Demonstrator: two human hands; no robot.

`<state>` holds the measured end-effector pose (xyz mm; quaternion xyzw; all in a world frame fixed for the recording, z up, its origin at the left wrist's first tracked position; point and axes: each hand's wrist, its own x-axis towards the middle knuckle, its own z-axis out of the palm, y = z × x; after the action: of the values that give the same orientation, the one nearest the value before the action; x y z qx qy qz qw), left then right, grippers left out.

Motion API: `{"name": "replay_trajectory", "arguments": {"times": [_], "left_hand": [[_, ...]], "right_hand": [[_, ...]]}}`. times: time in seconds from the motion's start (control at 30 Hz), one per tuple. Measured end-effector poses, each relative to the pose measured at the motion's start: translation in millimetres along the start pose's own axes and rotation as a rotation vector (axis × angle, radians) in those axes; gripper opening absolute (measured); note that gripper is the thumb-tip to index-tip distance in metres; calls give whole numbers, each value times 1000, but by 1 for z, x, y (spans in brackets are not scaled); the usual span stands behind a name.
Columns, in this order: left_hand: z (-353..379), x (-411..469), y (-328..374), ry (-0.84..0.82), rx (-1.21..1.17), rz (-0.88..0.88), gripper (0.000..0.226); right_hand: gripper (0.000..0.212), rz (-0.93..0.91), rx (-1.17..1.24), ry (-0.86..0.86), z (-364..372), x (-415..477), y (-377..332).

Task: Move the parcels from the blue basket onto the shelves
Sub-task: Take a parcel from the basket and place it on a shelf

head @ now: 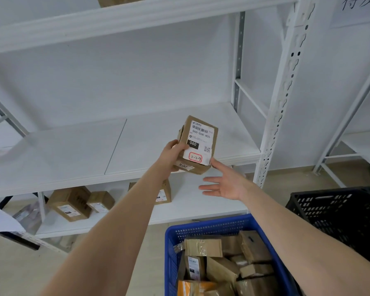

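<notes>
Parcels [224, 261] in basket [203, 226] before shelves [77, 150]; crate [338, 212] right.

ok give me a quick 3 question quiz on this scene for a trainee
1. True or false: the left hand holds nothing.
2. What is handwritten on the box? A 3-7-9, B 5-1-2, C 8-4-6
3. Fill in: the parcels not yet shelved lie in the ___ basket.
Key: 1 false, it grips the box; 2 A; 3 blue.
</notes>
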<state>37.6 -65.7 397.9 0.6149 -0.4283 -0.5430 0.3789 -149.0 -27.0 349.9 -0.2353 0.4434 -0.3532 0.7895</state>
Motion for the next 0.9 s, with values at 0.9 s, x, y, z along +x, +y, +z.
{"name": "replay_trajectory", "arguments": {"times": [0.9], "left_hand": [[-3, -13, 25, 139, 136, 202, 56]], "right_hand": [[42, -259, 178, 60, 35, 13, -16]]}}
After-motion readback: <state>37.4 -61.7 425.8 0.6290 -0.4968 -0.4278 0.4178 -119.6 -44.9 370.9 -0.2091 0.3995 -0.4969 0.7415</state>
